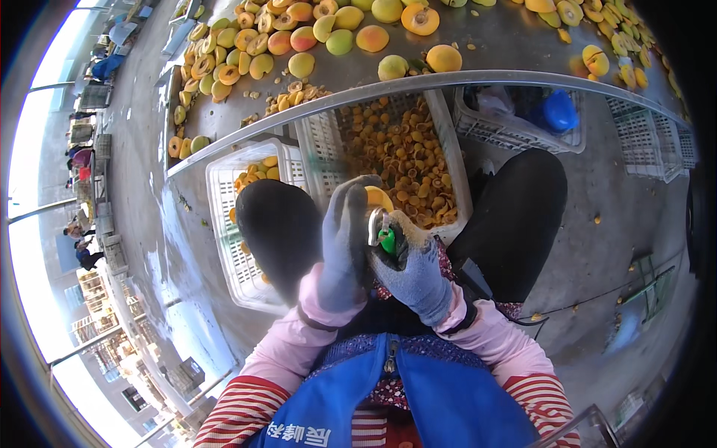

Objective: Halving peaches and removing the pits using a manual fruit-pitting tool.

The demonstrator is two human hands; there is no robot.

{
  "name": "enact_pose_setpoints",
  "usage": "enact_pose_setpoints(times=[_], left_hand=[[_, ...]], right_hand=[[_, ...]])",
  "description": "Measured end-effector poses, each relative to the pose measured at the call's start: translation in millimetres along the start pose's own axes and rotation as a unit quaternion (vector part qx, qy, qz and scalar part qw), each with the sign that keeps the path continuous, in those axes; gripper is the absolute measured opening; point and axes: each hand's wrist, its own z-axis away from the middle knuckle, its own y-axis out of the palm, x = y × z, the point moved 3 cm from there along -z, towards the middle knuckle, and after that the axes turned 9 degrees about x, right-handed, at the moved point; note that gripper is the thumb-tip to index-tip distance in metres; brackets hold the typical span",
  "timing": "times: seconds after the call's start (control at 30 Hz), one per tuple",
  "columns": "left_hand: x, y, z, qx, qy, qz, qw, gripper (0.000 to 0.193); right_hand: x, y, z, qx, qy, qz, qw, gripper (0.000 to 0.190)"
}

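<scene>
Both of my hands wear grey-blue work gloves and meet above my lap. My left hand (348, 241) is upright with its fingers against an orange-yellow peach half (379, 198). In my right hand (414, 257) is a small cutting tool with a green handle (387, 241) and a curved metal blade (374, 226), just below the fruit. Beyond the hands, a plastic crate (452, 162) between my knees holds many small pieces of fruit waste. Whole and halved peaches (372, 38) lie on the metal table (336, 73) ahead.
A white crate (215, 224) with yellow fruit stands by my left knee. Under the table edge, another crate (515, 134) holds a blue item (560, 110). Stacked crates (644, 140) stand farther right. A cable (588, 299) crosses the floor. People work at the far left.
</scene>
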Motion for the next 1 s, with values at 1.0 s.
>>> enact_pose_setpoints(times=[1.0], left_hand=[[-15.3, 2.3, 5.5, 0.067, 0.028, -0.273, 0.959, 0.024]], right_hand=[[-21.4, -15.8, 22.5, 0.13, 0.058, 0.116, 0.983, 0.03]])
